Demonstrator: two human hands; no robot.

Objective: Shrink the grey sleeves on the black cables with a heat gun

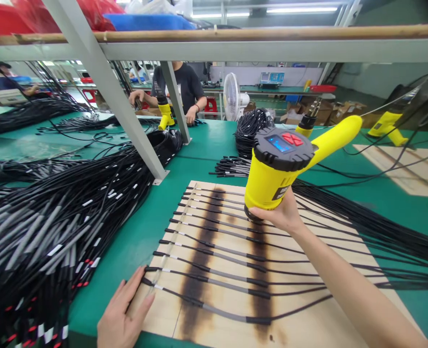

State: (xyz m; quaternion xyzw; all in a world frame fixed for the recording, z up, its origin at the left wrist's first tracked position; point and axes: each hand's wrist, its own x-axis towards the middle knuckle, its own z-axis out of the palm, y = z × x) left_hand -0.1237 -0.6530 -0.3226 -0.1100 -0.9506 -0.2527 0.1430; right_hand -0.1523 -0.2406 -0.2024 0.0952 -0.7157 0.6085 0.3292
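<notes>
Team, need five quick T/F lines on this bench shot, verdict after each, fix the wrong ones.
1. The right hand holds a yellow gun. True.
2. The gun's nozzle end points up at the ceiling. False: it points down toward the board.
3. The board bears two dark bands. True.
4. The left hand is wrapped around a post. False: the left hand is open at the board's edge, by the cable ends.
5. A white fan shows beyond the board. True.
</notes>
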